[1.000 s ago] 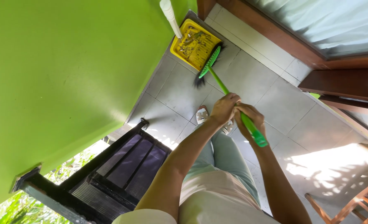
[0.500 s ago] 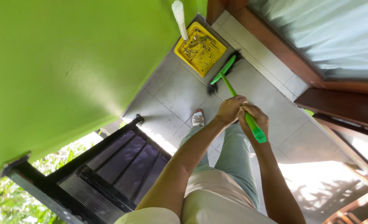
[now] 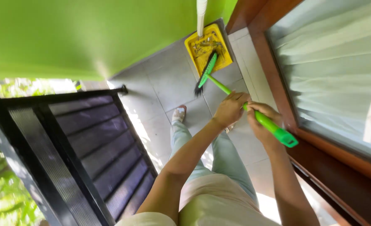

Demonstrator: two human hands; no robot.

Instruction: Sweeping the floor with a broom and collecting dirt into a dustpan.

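Both my hands grip a green broom (image 3: 224,88) by its handle. My left hand (image 3: 230,109) sits lower on the handle, my right hand (image 3: 262,121) higher, near the handle's end. The broom's dark bristle head rests at the mouth of a yellow dustpan (image 3: 208,49) on the grey tiled floor (image 3: 168,88). The dustpan holds scattered dirt and has a white handle (image 3: 201,14) rising from it. It lies against the green wall (image 3: 89,37).
A dark slatted railing (image 3: 81,146) runs along the left, with greenery beyond. A brown wooden window frame (image 3: 286,109) with pale curtains (image 3: 336,71) fills the right. My legs and one sandalled foot (image 3: 179,114) stand on the tiles.
The view has swung around. The broom head has moved from beside the dustpan onto its mouth, with both hands still on the handle.
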